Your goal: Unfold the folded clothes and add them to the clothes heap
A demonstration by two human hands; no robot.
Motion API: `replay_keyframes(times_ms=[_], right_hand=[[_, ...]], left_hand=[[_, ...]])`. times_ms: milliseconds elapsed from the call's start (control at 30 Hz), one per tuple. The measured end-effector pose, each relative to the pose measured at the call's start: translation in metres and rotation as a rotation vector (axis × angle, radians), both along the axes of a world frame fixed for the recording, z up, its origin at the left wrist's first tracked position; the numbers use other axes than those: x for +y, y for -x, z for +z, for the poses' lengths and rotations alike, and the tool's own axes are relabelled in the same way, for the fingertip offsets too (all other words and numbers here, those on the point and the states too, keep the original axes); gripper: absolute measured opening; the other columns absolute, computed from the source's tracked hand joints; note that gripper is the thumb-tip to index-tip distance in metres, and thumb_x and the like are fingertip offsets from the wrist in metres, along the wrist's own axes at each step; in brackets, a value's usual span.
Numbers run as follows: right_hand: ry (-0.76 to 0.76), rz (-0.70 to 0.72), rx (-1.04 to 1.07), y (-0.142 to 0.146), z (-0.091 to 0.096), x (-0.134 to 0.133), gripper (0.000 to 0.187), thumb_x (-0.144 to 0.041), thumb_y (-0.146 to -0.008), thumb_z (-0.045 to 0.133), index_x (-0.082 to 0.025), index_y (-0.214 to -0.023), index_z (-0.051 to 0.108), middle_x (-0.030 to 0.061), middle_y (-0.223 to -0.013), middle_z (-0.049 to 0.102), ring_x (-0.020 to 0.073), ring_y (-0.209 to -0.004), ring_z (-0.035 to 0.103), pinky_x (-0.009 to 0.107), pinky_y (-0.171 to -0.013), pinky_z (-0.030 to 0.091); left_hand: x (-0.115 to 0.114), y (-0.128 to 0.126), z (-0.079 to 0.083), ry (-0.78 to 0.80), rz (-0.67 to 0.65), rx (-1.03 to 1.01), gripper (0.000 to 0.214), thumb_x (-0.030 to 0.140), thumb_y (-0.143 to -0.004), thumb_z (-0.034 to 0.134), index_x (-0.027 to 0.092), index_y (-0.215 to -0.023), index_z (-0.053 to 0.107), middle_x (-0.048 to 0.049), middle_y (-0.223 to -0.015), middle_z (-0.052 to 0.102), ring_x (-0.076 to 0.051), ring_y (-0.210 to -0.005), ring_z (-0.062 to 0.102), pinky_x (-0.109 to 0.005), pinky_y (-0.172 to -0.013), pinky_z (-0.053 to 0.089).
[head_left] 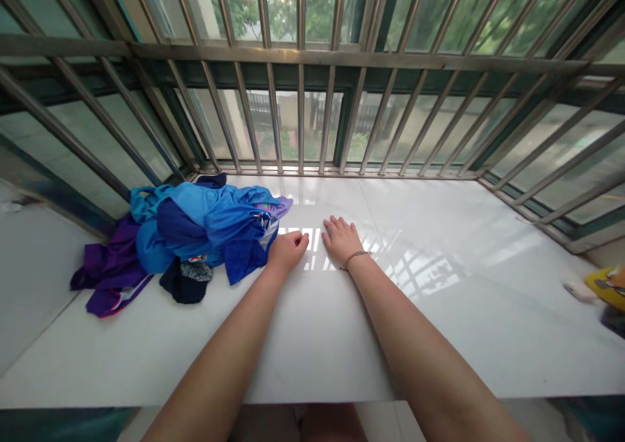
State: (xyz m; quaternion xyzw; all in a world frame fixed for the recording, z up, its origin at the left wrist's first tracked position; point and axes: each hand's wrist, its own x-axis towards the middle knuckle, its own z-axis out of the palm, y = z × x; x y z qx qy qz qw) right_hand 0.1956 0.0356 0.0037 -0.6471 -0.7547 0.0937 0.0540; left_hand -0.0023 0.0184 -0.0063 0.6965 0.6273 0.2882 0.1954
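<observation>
My left hand (pixel 288 250) is closed, knuckles up, at the right edge of a heap of clothes. It touches or lies just beside a blue garment (pixel 247 253); whether any cloth is inside the curled fingers is hidden. My right hand (pixel 342 239) rests palm down on the white glossy ledge (pixel 439 299), fingers spread, holding nothing. A braided bracelet (pixel 358 256) circles that wrist. In the heap are a lighter blue garment (pixel 195 201), a purple garment (pixel 114 266) with white and red trim at the far left, and a dark balled piece (pixel 183 284) in front.
Metal window bars (pixel 300 116) enclose the back and both sides of the ledge. A yellow item (pixel 608 286) with a pale piece beside it sits at the right edge. The ledge's front edge (pixel 312 403) runs below my forearms.
</observation>
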Motion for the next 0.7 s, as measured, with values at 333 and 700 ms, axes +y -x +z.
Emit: replay_keyframes(times_ms=[333,700], right_hand=[[-0.111,0.031,0.012,-0.033,-0.021,-0.216,0.059,-0.036,-0.109,0.051,-0.025,-0.167,0.054,0.0121,-0.176,0.044,0.0386,-0.165,0.038,0.070,-0.131,0.031],[-0.268,-0.029,0.165,-0.029,-0.020,-0.236,0.034,-0.022,-0.104,0.055,-0.018,-0.132,0.073,0.0143,-0.154,0.068,0.0324,-0.150,0.056,0.059,-0.133,0.035]], left_hand=[[-0.016,-0.003,0.020,0.024,-0.027,-0.005,0.041,0.040,-0.103,0.051,0.024,-0.066,0.049,-0.0027,-0.069,0.059,-0.019,-0.074,0.051,-0.034,-0.068,0.024],[-0.270,0.002,-0.014,0.271,-0.381,-0.208,0.048,0.056,-0.103,0.055,0.022,-0.069,0.058,-0.0010,-0.071,0.063,-0.020,-0.074,0.060,-0.033,-0.073,0.044]])
